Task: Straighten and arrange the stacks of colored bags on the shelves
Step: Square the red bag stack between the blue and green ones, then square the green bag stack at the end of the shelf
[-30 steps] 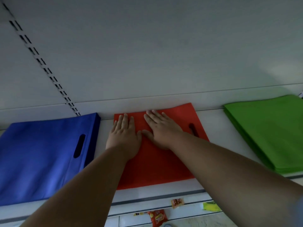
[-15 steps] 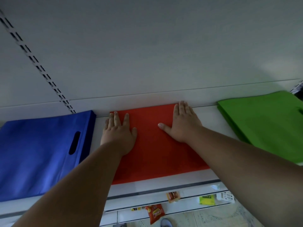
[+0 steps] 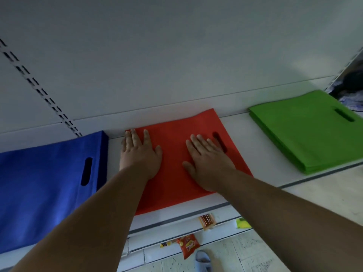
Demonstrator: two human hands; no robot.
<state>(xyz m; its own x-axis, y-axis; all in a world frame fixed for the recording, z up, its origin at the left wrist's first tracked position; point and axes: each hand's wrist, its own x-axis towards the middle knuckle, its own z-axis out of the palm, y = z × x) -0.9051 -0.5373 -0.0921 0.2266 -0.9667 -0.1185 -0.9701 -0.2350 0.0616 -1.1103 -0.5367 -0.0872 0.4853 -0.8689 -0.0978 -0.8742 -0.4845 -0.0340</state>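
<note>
Both hands lay flat, fingers straight, gripping nothing: left hand (image 3: 139, 154) on the red stack's (image 3: 176, 165) left edge, right hand (image 3: 206, 161) beside its handle slot. Risk: uneven pressure could skew the top bags or push the stack off the shelf (image 3: 253, 146) lip. Blue stack (image 3: 45, 185) lay just left; green stack (image 3: 306, 130) sat well apart, possibly slightly fanned.

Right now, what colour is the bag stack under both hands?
Red, plain with no pattern; the head view shows it.
</note>
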